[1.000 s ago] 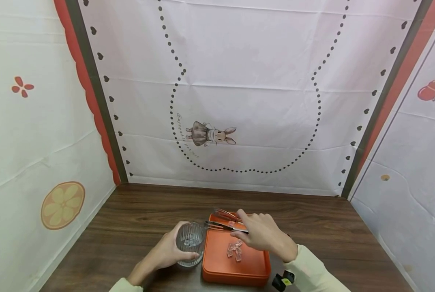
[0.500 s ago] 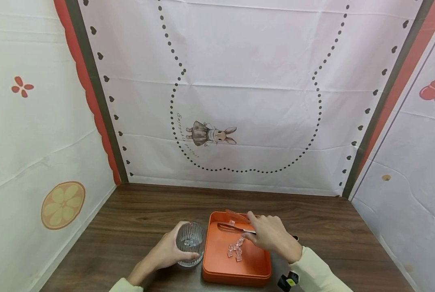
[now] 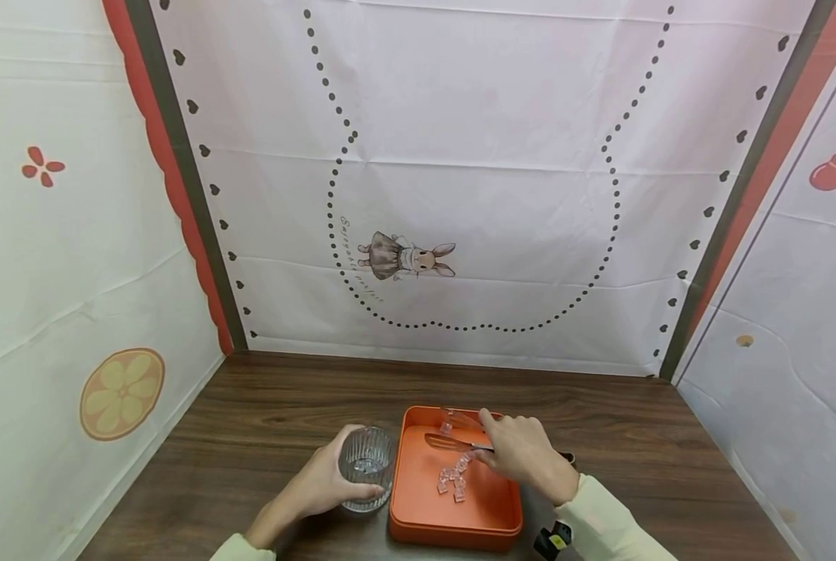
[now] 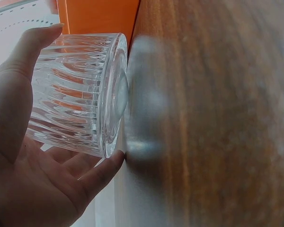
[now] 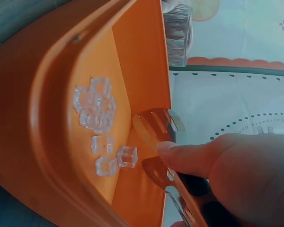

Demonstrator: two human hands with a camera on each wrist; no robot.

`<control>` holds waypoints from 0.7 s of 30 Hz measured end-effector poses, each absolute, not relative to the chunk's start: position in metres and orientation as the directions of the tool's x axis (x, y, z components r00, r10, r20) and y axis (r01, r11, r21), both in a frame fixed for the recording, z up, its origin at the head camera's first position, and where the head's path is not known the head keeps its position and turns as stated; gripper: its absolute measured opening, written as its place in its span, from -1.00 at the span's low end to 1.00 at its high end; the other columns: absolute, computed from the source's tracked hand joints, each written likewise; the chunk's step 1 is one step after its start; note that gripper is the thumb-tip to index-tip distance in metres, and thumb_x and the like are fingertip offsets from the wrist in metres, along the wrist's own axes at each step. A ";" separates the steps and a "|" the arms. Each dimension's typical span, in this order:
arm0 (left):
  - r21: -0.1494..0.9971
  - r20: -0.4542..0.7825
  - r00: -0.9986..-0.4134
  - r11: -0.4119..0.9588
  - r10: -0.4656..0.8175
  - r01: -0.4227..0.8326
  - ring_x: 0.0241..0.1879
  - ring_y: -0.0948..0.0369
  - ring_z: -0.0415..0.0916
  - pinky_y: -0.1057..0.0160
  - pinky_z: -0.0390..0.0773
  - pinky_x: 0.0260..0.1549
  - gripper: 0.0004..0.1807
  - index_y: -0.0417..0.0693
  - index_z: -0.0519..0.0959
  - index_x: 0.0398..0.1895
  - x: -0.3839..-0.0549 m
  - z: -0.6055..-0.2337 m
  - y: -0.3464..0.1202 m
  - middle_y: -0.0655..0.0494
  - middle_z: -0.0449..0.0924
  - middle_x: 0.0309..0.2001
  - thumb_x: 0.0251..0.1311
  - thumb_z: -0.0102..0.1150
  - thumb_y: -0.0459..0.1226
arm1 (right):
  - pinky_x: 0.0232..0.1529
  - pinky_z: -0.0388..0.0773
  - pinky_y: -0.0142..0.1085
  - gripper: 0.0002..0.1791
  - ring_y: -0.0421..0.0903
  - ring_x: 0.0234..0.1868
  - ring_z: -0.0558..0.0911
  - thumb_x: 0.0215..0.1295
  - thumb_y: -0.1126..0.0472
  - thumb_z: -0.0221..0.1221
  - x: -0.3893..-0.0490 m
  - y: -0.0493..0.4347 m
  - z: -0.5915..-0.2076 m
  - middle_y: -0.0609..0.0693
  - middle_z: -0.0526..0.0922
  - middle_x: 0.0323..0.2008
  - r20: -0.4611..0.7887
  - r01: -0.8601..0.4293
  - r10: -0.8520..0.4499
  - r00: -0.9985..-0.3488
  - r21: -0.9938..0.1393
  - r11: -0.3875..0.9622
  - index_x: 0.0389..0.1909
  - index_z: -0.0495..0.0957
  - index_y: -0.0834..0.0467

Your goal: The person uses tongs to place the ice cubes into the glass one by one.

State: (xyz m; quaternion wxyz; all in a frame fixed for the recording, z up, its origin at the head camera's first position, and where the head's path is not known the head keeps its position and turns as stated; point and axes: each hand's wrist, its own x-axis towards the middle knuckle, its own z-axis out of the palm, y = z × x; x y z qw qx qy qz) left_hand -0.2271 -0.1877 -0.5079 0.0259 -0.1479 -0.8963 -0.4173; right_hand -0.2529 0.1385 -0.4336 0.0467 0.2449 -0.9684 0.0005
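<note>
Within left hand (image 3: pixel 322 478), glass (image 3: pixel 365 470) (upright), in right hand (image 3: pixel 524 450), tongs (image 3: pixel 449 442)

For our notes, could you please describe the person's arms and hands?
The ungloved left hand and right hand emerge from a pale yellow-green left sleeve and matching right sleeve; a yellow-patched black device shows by the latter.

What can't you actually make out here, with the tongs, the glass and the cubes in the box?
Tongs: handle end, head view, covered by the right hand.
Clear cubes: exact count; too small in the head view, overlapping in the right wrist view.
Glass: lower part, right wrist view, behind the orange box.
Black object by the right sleeve: what it is; head view, too small.
</note>
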 end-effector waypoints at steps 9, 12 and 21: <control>0.741 0.174 -0.953 0.605 0.248 0.292 -0.14 0.20 0.55 0.13 0.53 -0.13 0.00 0.11 0.33 0.26 -0.227 -0.509 -0.188 0.13 0.60 -0.07 -0.31 0.61 0.15 | -0.66 0.22 -0.25 -0.39 -0.14 -0.72 0.32 0.24 -0.22 0.26 -0.255 0.134 -0.439 -0.12 0.39 -0.66 0.033 -0.445 -0.448 -0.893 0.063 0.893 0.16 0.46 0.08; 0.740 0.176 -0.953 0.606 0.246 0.293 -0.14 0.20 0.55 0.13 0.53 -0.13 0.00 0.12 0.33 0.26 -0.227 -0.508 -0.188 0.13 0.60 -0.08 -0.31 0.61 0.15 | -0.65 0.24 -0.24 -0.39 -0.13 -0.70 0.33 0.25 -0.22 0.26 -0.256 0.130 -0.440 -0.12 0.39 -0.67 0.025 -0.445 -0.447 -0.894 0.063 0.893 0.17 0.45 0.08; 0.745 0.151 -0.956 0.607 0.251 0.277 -0.12 0.19 0.53 0.09 0.53 -0.13 0.01 0.11 0.31 0.28 -0.228 -0.507 -0.189 0.10 0.58 -0.04 -0.30 0.61 0.15 | -0.66 0.20 -0.29 -0.52 -0.15 -0.73 0.31 0.31 -0.19 0.21 -0.256 0.122 -0.443 -0.13 0.33 -0.70 -0.030 -0.458 -0.457 -0.889 0.082 0.885 0.03 0.42 0.05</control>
